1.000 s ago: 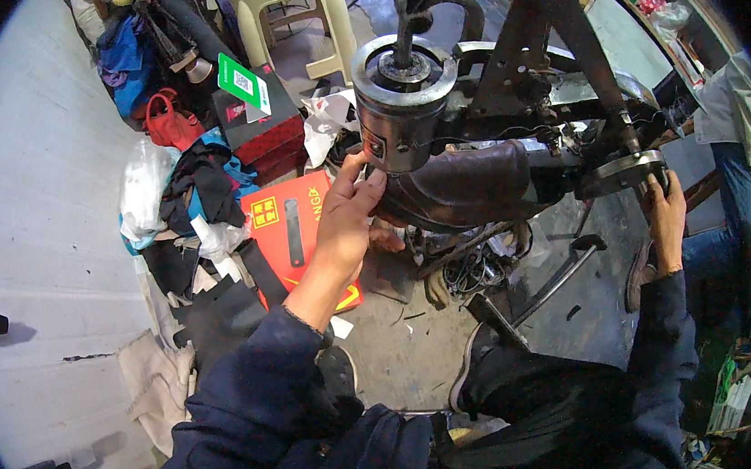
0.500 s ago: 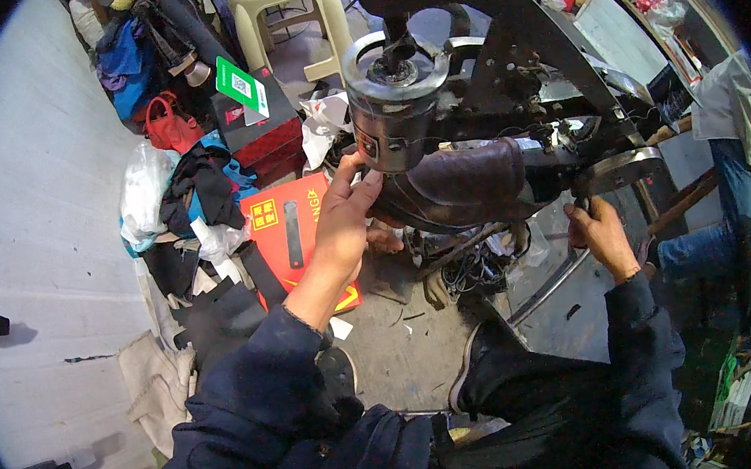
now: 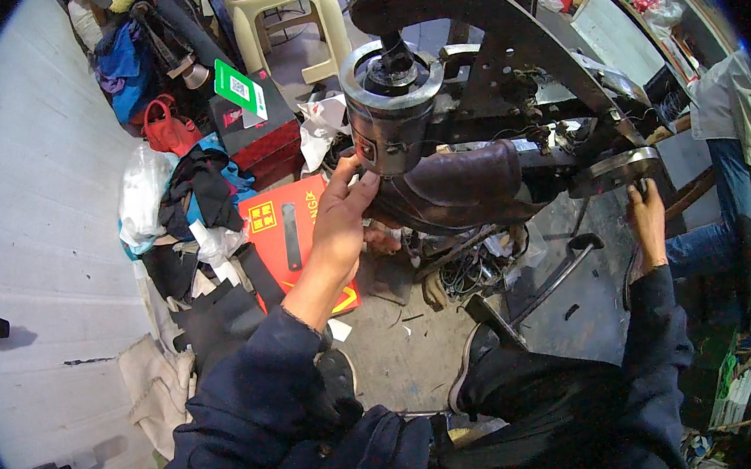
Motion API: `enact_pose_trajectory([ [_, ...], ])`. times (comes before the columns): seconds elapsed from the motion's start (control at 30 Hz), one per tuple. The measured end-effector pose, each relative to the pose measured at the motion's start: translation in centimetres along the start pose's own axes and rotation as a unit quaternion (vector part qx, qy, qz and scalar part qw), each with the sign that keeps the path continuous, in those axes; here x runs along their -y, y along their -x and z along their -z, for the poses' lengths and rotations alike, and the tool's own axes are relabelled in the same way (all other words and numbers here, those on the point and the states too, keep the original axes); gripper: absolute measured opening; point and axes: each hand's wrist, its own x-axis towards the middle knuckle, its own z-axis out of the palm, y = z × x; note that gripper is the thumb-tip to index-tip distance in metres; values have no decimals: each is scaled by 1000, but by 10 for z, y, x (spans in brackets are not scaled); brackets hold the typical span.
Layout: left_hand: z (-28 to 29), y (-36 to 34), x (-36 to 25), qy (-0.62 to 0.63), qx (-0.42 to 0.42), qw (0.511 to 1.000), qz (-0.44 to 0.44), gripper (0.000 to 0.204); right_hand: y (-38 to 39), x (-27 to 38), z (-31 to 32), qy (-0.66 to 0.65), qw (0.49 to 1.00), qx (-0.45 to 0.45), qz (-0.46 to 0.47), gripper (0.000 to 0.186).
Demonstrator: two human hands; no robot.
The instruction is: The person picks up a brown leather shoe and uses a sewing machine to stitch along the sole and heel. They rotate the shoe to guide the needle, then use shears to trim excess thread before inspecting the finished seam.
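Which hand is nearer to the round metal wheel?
Right. The right hand is at the lower edge of the round metal wheel; the left hand is far left of it, by the brown leather piece.

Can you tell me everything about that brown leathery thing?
The brown leathery thing is dark, smooth and a bit shiny, like a wide tube lying sideways. It sits below the metal cylinder, its right end seemingly around a machine arm. The left hand seems to hold its left end, which is shadowed and partly hidden.
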Motion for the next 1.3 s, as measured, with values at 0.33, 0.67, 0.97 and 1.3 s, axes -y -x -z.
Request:
enact_pose_trajectory([
  [0.33,-2,1,-1,5,-3,1000,-10,43,73,123,-24,-211,932,287,-64,33],
  [0.67,2,-2,-1,12,6,1000,7,41,4,47,31,-130,990,-57,14,35],
  [0.97,-3,-3,0,31,-20,999,-8,35,42,35,-44,-152,949,236,-147,35],
  [1.3,1,-5,-1,10,-20,1000,3,37,45,129,39,-229,969,95,14,33],
])
